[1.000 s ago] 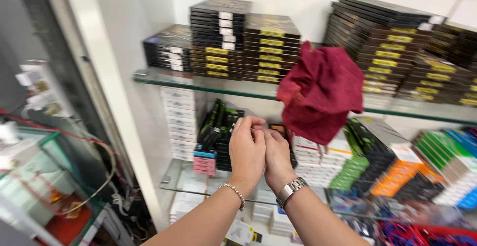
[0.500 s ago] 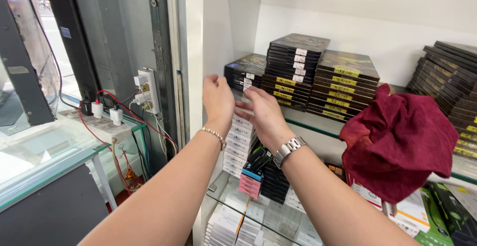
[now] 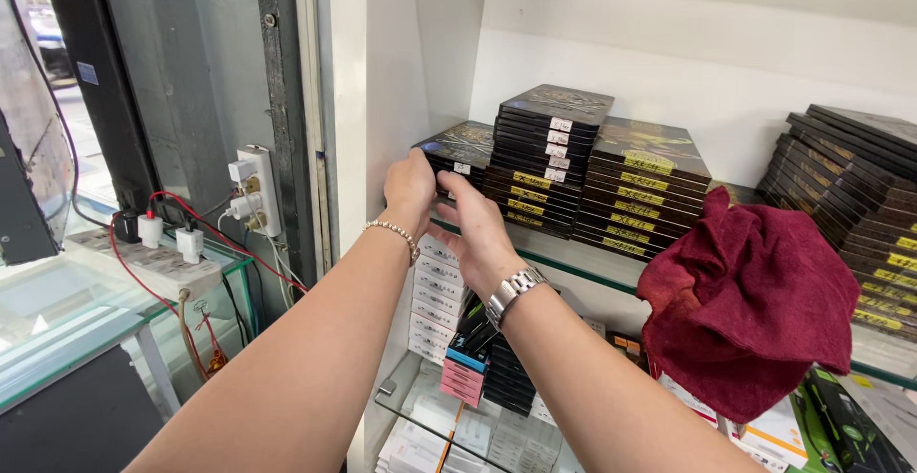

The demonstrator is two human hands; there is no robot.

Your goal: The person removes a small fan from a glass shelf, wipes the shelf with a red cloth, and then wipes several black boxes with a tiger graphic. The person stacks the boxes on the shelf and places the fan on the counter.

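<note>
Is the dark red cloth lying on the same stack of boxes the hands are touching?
No: the dark red cloth hangs over the glass shelf edge far to the right, while both hands reach the leftmost stack of black boxes.

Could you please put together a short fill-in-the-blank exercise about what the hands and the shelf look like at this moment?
1. Both hands reach for the leftmost stack of dark flat boxes on the ___ shelf.
2. The right hand wears a silver ___ on its wrist.
3. The left hand wears a beaded ___ on its wrist.
4. A crumpled cloth at the shelf's front edge is dark ___.

Missing words: glass; watch; bracelet; red
</note>
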